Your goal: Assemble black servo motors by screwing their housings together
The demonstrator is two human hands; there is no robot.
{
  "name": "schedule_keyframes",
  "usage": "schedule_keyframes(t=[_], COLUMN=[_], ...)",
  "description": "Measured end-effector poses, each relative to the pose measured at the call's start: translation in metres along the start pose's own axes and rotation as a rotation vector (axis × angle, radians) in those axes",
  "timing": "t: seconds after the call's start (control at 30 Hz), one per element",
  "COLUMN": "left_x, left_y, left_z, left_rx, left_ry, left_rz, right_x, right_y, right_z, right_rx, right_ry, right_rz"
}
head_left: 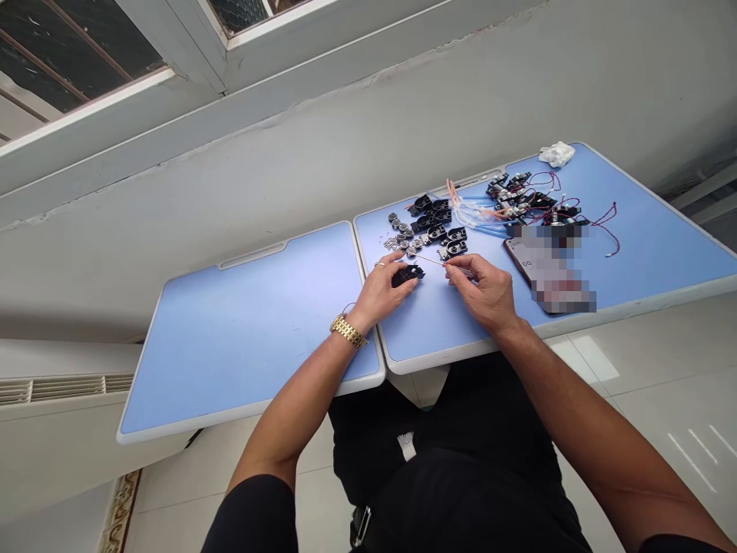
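Note:
My left hand (pixel 383 290) is closed around a small black plastic housing (pixel 410 274) on the blue folding table (pixel 276 322). Between the thumb and fingers of my right hand (pixel 482 288) is a thin screwdriver (pixel 431 262), its metal shaft pointing left toward the small parts. Just beyond my left hand lie a pile of tiny screws (pixel 394 244) and several round metal gears (pixel 406 232). More black housings (pixel 431 215), some with metal pieces inside, are grouped behind them. Part of the held housing is covered by my fingers.
Small motor assemblies with wires (pixel 521 200) crowd the back right, beside blue and orange cable ties (pixel 461 207). A phone (pixel 535 269) lies right of my right hand. Crumpled white tissue (pixel 556 154) sits at the far edge. A seam (pixel 368 307) splits the table.

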State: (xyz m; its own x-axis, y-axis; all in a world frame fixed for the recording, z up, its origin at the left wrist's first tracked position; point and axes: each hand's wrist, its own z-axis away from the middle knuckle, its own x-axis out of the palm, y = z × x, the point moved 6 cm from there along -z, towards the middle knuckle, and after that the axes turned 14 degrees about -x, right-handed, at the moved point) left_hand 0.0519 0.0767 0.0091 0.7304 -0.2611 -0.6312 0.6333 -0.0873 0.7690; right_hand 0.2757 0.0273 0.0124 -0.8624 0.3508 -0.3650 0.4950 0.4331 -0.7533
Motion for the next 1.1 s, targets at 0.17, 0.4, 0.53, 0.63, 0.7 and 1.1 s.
schedule_keyframes(t=[0.17,0.4,0.53,0.63,0.7,1.1], left_x=[-0.013,-0.028,-0.026,-0.025,-0.025,-0.03], left_y=[-0.006,-0.026,-0.028,-0.029,-0.031,-0.031], left_z=[0.021,0.053,0.057,0.055,0.053,0.053], left_rx=[0.052,0.003,0.072,0.09,0.087,0.104], left_ry=[0.018,-0.053,-0.055,-0.077,-0.097,-0.082], left_rz=[0.117,0.294,0.32,0.354,0.404,0.378], right_x=[0.0,0.001,0.0,-0.002,-0.003,-0.003], right_y=[-0.002,-0.007,-0.008,-0.009,-0.009,-0.01], right_z=[0.0,0.006,0.009,0.009,0.009,0.008], right_rx=[-0.023,-0.046,-0.049,-0.043,-0.046,-0.047], right_ry=[0.004,-0.026,-0.048,-0.04,-0.038,-0.059], right_rz=[-0.025,-0.159,-0.265,-0.32,-0.329,-0.328])
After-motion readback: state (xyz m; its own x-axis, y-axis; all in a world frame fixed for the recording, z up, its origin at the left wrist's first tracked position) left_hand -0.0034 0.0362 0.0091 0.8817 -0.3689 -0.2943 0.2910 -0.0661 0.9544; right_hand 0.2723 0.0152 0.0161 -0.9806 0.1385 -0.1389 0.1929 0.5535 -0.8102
